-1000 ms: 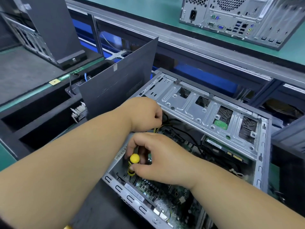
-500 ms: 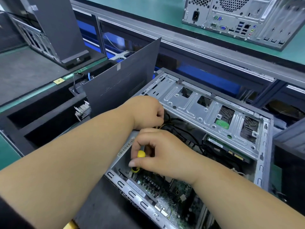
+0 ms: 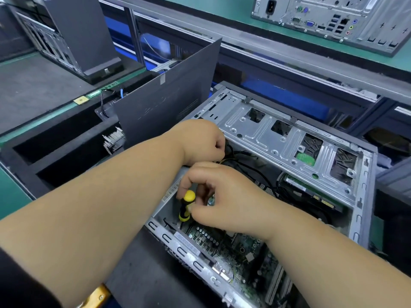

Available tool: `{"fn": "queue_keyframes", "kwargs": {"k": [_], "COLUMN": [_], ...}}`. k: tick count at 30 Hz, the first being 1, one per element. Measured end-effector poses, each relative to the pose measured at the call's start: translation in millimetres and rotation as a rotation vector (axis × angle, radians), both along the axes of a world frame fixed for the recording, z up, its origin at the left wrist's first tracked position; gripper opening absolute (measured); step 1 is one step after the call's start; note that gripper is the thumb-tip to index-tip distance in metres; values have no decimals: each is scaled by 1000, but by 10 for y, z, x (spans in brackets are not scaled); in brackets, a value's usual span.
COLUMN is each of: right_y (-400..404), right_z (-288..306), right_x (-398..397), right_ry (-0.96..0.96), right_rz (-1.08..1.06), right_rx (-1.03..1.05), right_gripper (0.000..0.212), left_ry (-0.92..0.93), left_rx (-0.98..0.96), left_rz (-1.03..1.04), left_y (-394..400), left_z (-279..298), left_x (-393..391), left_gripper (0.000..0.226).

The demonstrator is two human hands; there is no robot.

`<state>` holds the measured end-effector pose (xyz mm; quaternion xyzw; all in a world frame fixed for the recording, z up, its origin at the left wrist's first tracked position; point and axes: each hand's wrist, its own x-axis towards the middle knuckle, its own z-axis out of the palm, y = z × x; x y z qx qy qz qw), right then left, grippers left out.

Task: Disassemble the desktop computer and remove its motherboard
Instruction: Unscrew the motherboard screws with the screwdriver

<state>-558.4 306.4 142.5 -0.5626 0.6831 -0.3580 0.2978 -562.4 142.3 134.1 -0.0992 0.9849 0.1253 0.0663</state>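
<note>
My right hand (image 3: 224, 196) pinches the yellow screwdriver (image 3: 186, 205) over the motherboard (image 3: 224, 247), at 6 o'clock inside the case (image 3: 266, 130); my left hand (image 3: 200, 141) grips cables (image 3: 235, 160) at 12. A slip could gouge the board.

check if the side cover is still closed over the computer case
No, the computer case lies open, its green board in plain sight, and the right hand holds a yellow screwdriver inside it.

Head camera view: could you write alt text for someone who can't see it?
A person's right hand pinches a small yellow-and-black screwdriver upright over the green motherboard inside an open desktop computer case. The left hand, curled, reaches among black cables deeper inside. A grey side panel stands beside the case.
</note>
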Motion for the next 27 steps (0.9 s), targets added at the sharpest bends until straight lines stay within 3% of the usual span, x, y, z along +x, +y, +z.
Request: {"fn": "queue_keyframes", "kwargs": {"k": [2,10,13,19,27], "right_y": [-4,-17,-20,-26,-12], "right_z": [4,-15,-19,-44,-16], "right_x": [-4,-64,-65,-50,-64], "right_ry": [10,50,41,207,113], "right_rz": [6,-50,-10,25,4], "right_rx": [1,38,6,-18,-18], "right_gripper": [14,24,17,26,28], "left_ry": [6,7,12,7,-8], "left_rx": [-6,-9,0,4,11], "left_rz": [2,4,-3,6,14], "left_y": [4,11,4,-6,12], "left_z": [8,11,6,-4,15], "left_x": [3,11,7,1,8], "left_gripper": [19,21,20,20,18]}}
